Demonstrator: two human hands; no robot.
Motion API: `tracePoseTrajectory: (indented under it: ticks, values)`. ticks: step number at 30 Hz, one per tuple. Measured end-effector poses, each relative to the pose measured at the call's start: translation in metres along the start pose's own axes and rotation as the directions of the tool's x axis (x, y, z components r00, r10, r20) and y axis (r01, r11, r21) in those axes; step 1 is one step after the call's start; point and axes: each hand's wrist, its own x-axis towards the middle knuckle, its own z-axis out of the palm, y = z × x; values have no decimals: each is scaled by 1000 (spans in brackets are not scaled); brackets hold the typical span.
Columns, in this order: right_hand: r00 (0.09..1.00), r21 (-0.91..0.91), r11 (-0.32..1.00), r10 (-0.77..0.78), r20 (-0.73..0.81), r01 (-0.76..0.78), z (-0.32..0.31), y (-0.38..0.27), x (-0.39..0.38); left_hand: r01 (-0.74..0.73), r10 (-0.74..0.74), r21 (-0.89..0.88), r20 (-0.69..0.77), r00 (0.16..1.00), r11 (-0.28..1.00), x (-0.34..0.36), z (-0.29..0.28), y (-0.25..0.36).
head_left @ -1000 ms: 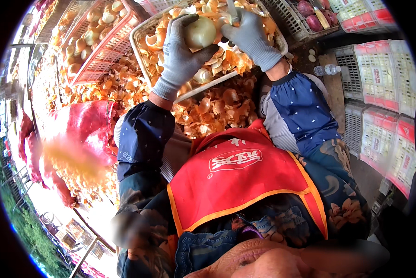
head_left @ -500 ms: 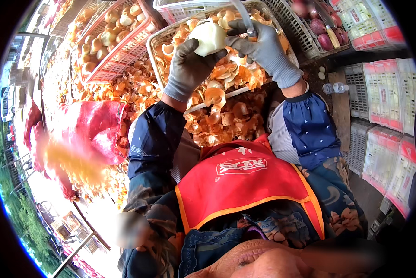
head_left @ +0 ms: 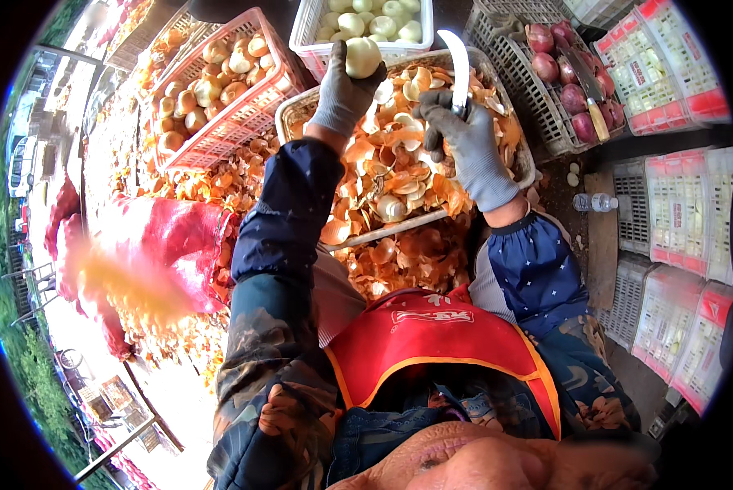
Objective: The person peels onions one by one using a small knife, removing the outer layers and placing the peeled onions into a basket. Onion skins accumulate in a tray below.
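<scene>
A pale peeled onion (head_left: 363, 58) rests in my gloved left hand (head_left: 342, 94), its fingers cupped around it. The hand is at the near edge of a white crate (head_left: 318, 51) that holds several peeled onions (head_left: 372, 20). My right hand (head_left: 462, 135), gloved too, grips a knife (head_left: 456, 65) with a curved blade pointing up and away from me. Below both hands sits a shallow tray (head_left: 426, 219) heaped with brown onion skins (head_left: 399, 155).
At the left stands a pink crate (head_left: 223, 114) of unpeeled onions. A dark crate of red onions (head_left: 573, 100) at the right has another knife (head_left: 592, 98) lying on top. Stacked crates (head_left: 681, 220) line the right side, near a plastic bottle (head_left: 595, 202). A red mesh sack (head_left: 166, 245) lies left.
My left hand has carried the onion forward toward the white crate. My right hand has drawn back and down with the knife, away from the onion. More of the white crate shows.
</scene>
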Motion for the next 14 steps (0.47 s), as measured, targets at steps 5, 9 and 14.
tracePoseTrajectory:
  ticks: [5,9,14]
  values:
    - [991,-189,973,129,-35,-133,18,27,10,-167,178,234,-28,984,958,53,14,12]
    - [977,-206,958,210,39,-198,26,54,20,-320,329,520,78,941,792,43,1,57]
    - [943,-291,921,306,132,-258,32,81,35,-340,610,924,170,774,174,37,-122,162]
